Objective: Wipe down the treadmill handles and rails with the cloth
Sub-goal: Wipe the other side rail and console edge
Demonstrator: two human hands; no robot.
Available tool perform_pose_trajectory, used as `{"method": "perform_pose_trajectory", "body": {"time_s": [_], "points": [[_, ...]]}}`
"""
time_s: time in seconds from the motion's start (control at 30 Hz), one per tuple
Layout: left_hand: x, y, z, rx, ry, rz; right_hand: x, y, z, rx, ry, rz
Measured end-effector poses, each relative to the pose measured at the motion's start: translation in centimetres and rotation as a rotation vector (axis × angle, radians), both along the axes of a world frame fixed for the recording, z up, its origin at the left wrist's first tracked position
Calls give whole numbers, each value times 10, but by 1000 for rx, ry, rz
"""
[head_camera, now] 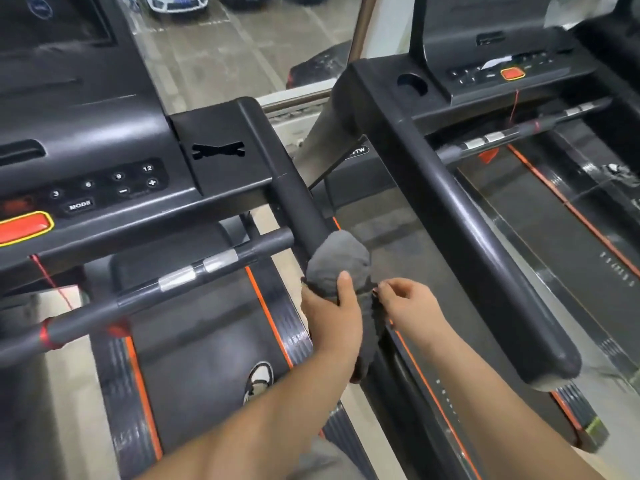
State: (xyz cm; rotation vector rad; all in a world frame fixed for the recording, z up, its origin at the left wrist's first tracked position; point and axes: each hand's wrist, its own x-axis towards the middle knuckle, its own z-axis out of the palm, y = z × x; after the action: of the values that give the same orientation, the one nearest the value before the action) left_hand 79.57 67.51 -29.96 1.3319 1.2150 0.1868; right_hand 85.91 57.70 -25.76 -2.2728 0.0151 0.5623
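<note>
Seen from the head camera, the left hand (pixel 332 306) is reaching forward on an outstretched forearm and gripping the grey cloth (pixel 337 258). Its thumb is lying on top, and the cloth is sitting bunched over the near end of the treadmill's black side rail (pixel 298 202). The right hand (pixel 405 303) is hovering just beside it with the wrist raised, its fingers (pixel 388 285) drawn narrowly together and pinching the cloth's dark edge, while the cloth's tail is hanging below the rail, above the belt (pixel 194 358) where a shoe (pixel 259 379) is standing.
</note>
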Motion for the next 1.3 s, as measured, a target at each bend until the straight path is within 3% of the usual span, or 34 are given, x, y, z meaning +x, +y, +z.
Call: {"method": "perform_pose_trajectory", "body": {"time_s": [0.13, 0.43, 0.57, 0.67, 0.77, 1.03, 1.13, 1.3], "points": [[-21, -22, -2, -56, 68, -105, -11, -18, -1, -8, 17, -24], [37, 72, 17, -139, 26, -111, -49, -64, -6, -2, 24, -71], [0, 8, 17, 82, -61, -56, -77, -100, -9, -2, 27, -95], [-62, -73, 12, 213, -57, -181, -96, -126, -12, 6, 31, -146], [-102, -117, 6, 225, -71, -311, -110, -146, -17, 15, 38, -194], [-10, -14, 13, 284, 103, -284, -146, -180, -18, 177, 85, -336], [-13, -31, 14, 559, 136, -360, -157, -191, -15, 164, 42, -278], [-97, -117, 14, 1125, 35, -869, -167, -201, -16, 201, 45, -326]]}}
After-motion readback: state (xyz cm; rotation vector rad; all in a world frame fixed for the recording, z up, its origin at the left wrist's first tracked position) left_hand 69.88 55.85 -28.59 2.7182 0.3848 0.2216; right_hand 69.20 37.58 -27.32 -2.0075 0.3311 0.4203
